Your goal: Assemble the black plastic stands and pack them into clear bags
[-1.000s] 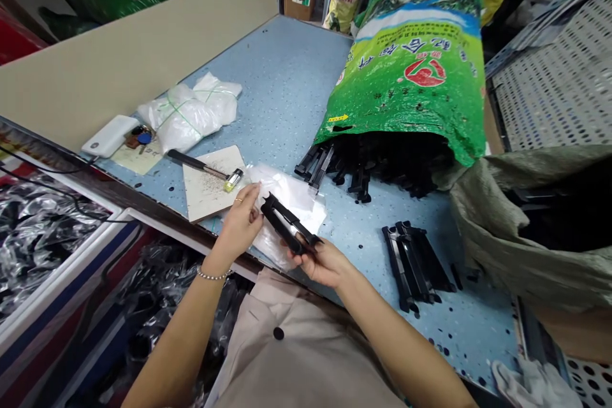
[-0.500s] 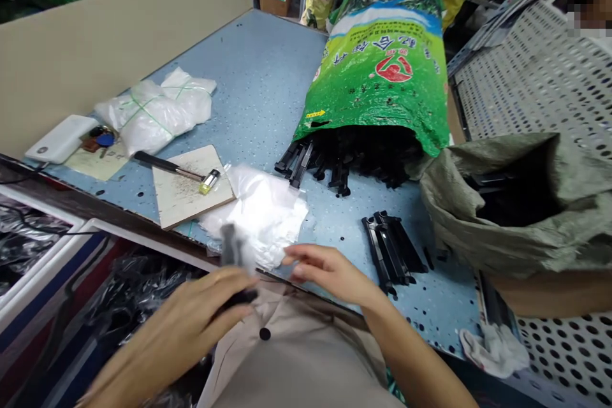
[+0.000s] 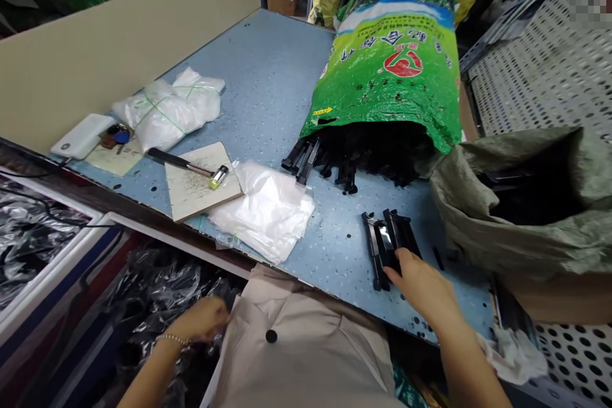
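Observation:
On the right of the table lie several long black plastic parts (image 3: 375, 248) side by side. My right hand (image 3: 423, 284) is at their near end, thumb and fingers closed on one of them. My left hand (image 3: 205, 319), a bracelet at its wrist, hangs low over the bin of clear-bagged black parts (image 3: 143, 293). Its fingers look curled but are blurred, and nothing shows in them. A stack of clear plastic bags (image 3: 268, 210) lies at the table's front edge between my hands.
A green printed sack (image 3: 382, 89) spills black parts onto the blue table (image 3: 268, 70). Right of it stands an open grey-green sack (image 3: 459, 204). A hammer (image 3: 186, 166) rests on a small board (image 3: 205, 197). Behind are tied plastic bags (image 3: 162, 108) and a white device (image 3: 82, 136).
My left hand has dropped from the table edge to the bin, and the blurred dark part it held no longer shows. My right hand has moved right, from beside the bags to the black parts.

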Demonstrator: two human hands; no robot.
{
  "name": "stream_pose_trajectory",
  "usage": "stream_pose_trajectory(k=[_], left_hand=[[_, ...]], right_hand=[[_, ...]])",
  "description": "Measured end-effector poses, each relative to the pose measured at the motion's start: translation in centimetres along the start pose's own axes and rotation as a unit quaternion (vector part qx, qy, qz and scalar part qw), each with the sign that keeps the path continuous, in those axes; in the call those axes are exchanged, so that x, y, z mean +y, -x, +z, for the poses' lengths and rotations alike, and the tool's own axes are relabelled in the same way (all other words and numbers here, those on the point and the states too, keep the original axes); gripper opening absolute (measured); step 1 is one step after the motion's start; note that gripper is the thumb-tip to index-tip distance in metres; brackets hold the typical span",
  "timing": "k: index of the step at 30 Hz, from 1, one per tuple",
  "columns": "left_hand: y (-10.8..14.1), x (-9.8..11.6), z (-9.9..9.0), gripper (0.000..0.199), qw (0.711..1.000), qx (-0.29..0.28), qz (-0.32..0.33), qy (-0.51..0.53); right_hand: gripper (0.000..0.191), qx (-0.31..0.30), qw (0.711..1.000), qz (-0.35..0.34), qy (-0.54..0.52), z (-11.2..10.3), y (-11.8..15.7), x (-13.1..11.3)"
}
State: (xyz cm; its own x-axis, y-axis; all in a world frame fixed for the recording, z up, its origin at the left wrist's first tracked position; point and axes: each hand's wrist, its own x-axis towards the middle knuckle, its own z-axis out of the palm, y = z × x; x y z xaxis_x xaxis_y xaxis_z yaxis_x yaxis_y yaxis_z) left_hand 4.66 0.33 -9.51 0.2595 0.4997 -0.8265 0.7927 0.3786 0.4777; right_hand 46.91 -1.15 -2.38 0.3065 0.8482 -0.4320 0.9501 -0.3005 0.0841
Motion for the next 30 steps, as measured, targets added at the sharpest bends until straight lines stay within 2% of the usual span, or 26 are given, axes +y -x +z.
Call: stream_pose_trajectory(k=[2, 3, 5, 6, 7, 8, 9, 10, 12, 15, 17, 18, 21, 23, 26, 28, 30], left_hand=[[-0.4, 3.7, -2.1, 0.031, 0.997, 0.039, 0.06, 0.01], [-0.6, 5.9, -2.8, 0.031, 0.988, 0.089, 0.127, 0.005], [-1.2, 10.3, -3.6, 0.032, 0.939, 0.242, 0.238, -0.054], [-1.6, 12.3, -3.7, 0.029, 0.904, 0.316, 0.27, -0.097], [-2.2, 13.9, -3.7, 0.024, 0.875, 0.366, 0.29, -0.132], [-2.9, 15.0, -3.8, 0.018, 0.855, 0.399, 0.295, -0.153], [-3.7, 15.7, -3.9, 0.013, 0.847, 0.414, 0.296, -0.156], [-4.4, 16.0, -4.2, 0.01, 0.85, 0.416, 0.294, -0.135], [-5.4, 15.6, -5.2, 0.014, 0.872, 0.394, 0.29, -0.024], [-5.8, 14.2, -7.2, 0.025, 0.892, 0.298, 0.274, 0.201], [-5.5, 13.7, -8.0, 0.029, 0.891, 0.23, 0.252, 0.299], [-5.2, 13.6, -8.1, 0.03, 0.886, 0.217, 0.245, 0.329], [-4.9, 13.9, -7.6, 0.031, 0.86, 0.259, 0.246, 0.365], [-5.0, 14.2, -7.2, 0.034, 0.852, 0.284, 0.26, 0.355], [-5.0, 14.3, -7.1, 0.036, 0.844, 0.252, 0.283, 0.38], [-4.7, 13.9, -7.6, 0.039, 0.823, 0.227, 0.287, 0.435], [-4.2, 13.2, -8.1, 0.037, 0.805, 0.239, 0.289, 0.46]], right_hand=[[0.018, 0.004, 0.999, -0.017, -0.05, -0.1, -0.5, -0.9], [0.018, 0.006, 0.996, -0.034, -0.088, -0.2, -0.8, -1.4], [0.019, 0.0, 0.979, -0.074, -0.192, -0.3, -1.5, -2.3], [0.02, -0.006, 0.963, -0.09, -0.254, -0.3, -1.8, -2.9], [0.022, -0.015, 0.942, -0.103, -0.318, -0.3, -2.0, -3.5], [0.024, -0.025, 0.917, -0.109, -0.382, -0.2, -2.2, -4.1], [0.027, -0.036, 0.888, -0.111, -0.445, -0.2, -2.4, -4.7], [0.03, -0.048, 0.856, -0.109, -0.502, -0.2, -2.5, -5.3], [0.032, -0.081, 0.789, -0.108, -0.599, -0.5, -2.5, -6.6], [0.027, -0.151, 0.694, -0.125, -0.693, -1.3, -2.8, -8.5], [0.023, -0.198, 0.636, -0.143, -0.732, -2.1, -3.2, -10.1], [0.022, -0.22, 0.61, -0.151, -0.746, -2.4, -3.5, -11.1], [0.026, -0.272, 0.547, -0.165, -0.774, -3.3, -4.5, -14.4], [0.031, -0.295, 0.524, -0.165, -0.782, -3.4, -5.2, -16.8], [0.031, -0.278, 0.526, -0.147, -0.791, -3.2, -6.6, -19.6], [0.03, -0.24, 0.535, -0.129, -0.799, -3.0, -7.4, -20.2], [0.03, -0.207, 0.541, -0.119, -0.806, -2.9, -8.0, -19.8]])
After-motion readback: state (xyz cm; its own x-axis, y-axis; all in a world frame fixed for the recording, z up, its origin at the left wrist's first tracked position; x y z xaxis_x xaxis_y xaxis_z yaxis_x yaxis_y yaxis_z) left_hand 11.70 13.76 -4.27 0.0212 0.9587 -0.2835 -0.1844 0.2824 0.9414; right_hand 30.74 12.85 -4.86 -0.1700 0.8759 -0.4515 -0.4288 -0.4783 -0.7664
